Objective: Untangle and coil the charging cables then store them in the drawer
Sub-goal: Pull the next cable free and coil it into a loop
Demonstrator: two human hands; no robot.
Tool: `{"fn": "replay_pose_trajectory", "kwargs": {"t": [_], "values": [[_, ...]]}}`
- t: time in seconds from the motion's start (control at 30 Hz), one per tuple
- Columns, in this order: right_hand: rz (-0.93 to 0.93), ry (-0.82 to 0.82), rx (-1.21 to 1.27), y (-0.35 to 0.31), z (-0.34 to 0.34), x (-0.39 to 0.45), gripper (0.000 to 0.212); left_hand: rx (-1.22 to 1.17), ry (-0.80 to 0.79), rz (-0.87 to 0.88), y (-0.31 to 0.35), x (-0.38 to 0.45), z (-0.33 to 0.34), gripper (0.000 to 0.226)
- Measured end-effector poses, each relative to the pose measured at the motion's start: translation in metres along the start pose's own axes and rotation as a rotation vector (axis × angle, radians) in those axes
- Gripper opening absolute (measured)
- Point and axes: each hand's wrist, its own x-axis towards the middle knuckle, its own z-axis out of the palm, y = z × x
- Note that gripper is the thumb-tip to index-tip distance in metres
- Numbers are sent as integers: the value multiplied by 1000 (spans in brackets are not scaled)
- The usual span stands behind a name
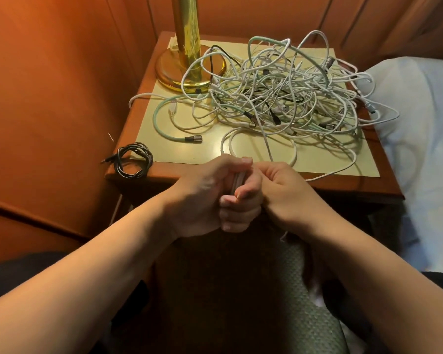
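A big tangle of white, mint-green and black charging cables (279, 93) covers the nightstand top (330, 159). One black cable (134, 160) lies coiled at the front left corner. My left hand (205, 195) and my right hand (274, 192) meet just in front of the nightstand's front edge. Both grip a small bundle of white cable (238, 181) between them, fingers curled round it. A white strand (266, 146) runs from the hands back into the tangle. No drawer shows; my arms hide the nightstand's front.
A brass lamp (187, 44) stands on its round base at the back left of the top. Orange padded wall panels (49, 98) close the left and back. A bed with a pale pillow (420, 123) lies to the right. Below is a green patterned seat (304, 302).
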Motion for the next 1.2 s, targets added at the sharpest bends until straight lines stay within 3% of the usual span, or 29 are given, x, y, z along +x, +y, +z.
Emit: {"fn": "replay_pose_trajectory", "kwargs": {"t": [0.13, 0.2, 0.33, 0.4, 0.53, 0.6, 0.8, 1.03, 1.2], "values": [[36, -16, -112, 6, 12, -1, 46, -139, 67, 110, 5, -1, 3, 47], [35, -31, -177, 3, 12, -2, 43, -153, 230, 195, 10, 1, 5, 45], [98, -106, -231, -12, 10, -11, 61, -189, 578, 359, 14, 10, 2, 40], [63, -103, -260, -18, 8, -18, 59, -22, 669, 393, 18, 9, -8, 42], [-124, -21, -233, -26, 1, -29, 49, 603, 576, 271, 27, -3, -22, 45], [-165, 10, -192, -27, -1, -30, 40, 774, 552, 212, 26, -6, -22, 45], [-253, 76, -233, -26, -5, -31, 36, 924, 430, 144, 24, -4, -11, 53], [-248, -173, -293, -26, -6, -33, 33, 1028, 606, 183, 14, -2, -19, 55], [-259, -45, -176, -20, -11, -24, 34, 1009, 466, 127, 7, 0, -11, 58]]}}
